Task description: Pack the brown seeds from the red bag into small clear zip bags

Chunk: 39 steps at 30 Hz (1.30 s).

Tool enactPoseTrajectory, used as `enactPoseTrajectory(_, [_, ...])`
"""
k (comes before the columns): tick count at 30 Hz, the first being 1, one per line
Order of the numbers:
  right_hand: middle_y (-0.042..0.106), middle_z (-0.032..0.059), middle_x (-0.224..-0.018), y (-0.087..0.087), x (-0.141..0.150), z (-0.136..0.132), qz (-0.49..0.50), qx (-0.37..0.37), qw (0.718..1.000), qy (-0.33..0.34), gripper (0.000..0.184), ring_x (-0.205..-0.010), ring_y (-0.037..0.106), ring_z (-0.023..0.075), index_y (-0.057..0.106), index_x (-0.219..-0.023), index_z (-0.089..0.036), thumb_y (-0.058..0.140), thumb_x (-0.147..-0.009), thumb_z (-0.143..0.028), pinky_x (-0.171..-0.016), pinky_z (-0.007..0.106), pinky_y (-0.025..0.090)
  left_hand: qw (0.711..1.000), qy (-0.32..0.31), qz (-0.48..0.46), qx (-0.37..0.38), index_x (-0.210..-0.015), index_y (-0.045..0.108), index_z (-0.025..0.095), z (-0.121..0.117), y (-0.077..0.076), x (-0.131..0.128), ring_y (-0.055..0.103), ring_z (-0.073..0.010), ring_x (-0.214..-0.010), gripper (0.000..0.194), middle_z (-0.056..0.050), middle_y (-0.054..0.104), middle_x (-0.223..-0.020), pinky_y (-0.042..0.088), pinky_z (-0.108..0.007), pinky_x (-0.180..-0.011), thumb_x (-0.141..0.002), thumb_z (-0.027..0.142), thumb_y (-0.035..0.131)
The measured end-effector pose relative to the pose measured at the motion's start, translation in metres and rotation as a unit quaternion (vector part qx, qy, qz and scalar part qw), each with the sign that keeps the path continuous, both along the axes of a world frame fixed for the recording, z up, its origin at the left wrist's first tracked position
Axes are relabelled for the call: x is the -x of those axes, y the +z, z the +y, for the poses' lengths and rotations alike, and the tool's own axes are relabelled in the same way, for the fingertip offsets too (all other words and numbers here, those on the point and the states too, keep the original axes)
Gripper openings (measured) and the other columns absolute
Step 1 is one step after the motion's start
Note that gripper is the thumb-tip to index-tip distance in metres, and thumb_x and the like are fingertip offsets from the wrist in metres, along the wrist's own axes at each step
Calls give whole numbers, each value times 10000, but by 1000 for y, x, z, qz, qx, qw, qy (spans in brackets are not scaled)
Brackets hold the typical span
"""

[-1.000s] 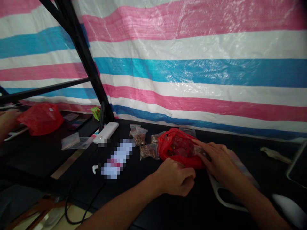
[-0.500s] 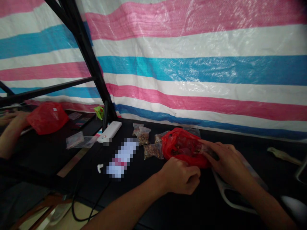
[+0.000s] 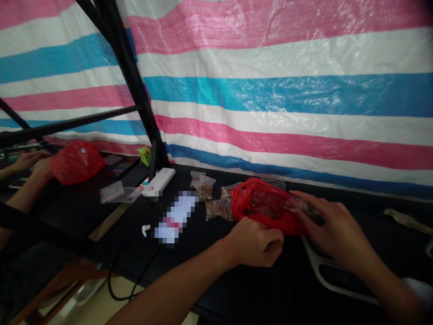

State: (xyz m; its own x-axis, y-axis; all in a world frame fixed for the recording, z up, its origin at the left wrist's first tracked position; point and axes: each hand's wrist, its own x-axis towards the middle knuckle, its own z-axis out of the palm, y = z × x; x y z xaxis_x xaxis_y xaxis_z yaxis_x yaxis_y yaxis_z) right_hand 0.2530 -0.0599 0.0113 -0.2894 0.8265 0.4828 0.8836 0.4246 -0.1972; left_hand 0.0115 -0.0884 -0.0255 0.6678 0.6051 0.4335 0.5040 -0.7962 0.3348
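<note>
A red plastic bag (image 3: pixel 262 205) with brown bits inside lies on the black table (image 3: pixel 216 271). My left hand (image 3: pixel 257 243) is curled in a fist at the bag's near edge, pinching the red plastic. My right hand (image 3: pixel 329 225) reaches to the bag's mouth from the right, its fingers closed on a small clear packet (image 3: pixel 301 205). Two or three small clear packets of brown pieces (image 3: pixel 218 208) lie just left of the bag.
A white power bank (image 3: pixel 158 182), a blurred-out flat item (image 3: pixel 176 217) and a white earbud (image 3: pixel 145 230) lie to the left. A white frame (image 3: pixel 324 275) lies under my right wrist. At far left another person's hands (image 3: pixel 32 162) work beside a second red bag (image 3: pixel 76 160). A striped tarpaulin (image 3: pixel 270 90) hangs behind.
My view has drifted, shifting everything slightly right and up. My right hand has drawn a little to the right at the bag's mouth. My left fist stays on the bag's edge.
</note>
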Motion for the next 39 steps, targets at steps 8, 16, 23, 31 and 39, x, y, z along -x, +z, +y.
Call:
enactPoseTrajectory(8, [825,61,-1076,7,-72,14,2,130,991,-42,451,-922,787,331,729,-1260,-315,649,-828,-417,-814,444,601,1000,-2,-1,2,-859,677,210,1,-2,2,663,-146,-588,86,18,671,-626,383,-237,-516,-856,206,591])
enactPoseTrajectory(16, [694,96,-1391,-5,-74,11,119,185,975,28,606,-1217,694,315,591,-1425,-310,693,-861,-507,-1053,415,542,999,-35,20,11,-915,689,197,-2,1,-1,672,-149,-630,124,-3,700,-676,399,-232,-535,-848,181,585])
enactPoseTrajectory(23, [744,148,-1245,13,-64,13,203,157,962,-90,589,-821,752,265,618,-1379,-227,607,-891,-557,-671,349,614,999,-37,28,14,-907,689,198,-2,1,-2,681,-151,-619,108,-6,704,-663,427,-226,-552,-849,175,602])
enactPoseTrajectory(31, [802,121,-999,27,-82,14,186,70,951,-238,476,-846,749,311,731,-1084,-236,442,-911,-573,-795,430,556,998,-41,39,22,-926,688,211,-3,-1,-2,684,-157,-600,107,4,687,-637,442,-230,-550,-859,194,607])
enactPoseTrajectory(39, [804,85,-1050,25,-75,6,135,120,972,-148,497,-711,720,249,743,-1147,-238,530,-887,-604,-689,370,548,999,-29,10,21,-931,697,201,0,4,2,696,-156,-639,143,-5,714,-695,459,-231,-575,-860,155,582])
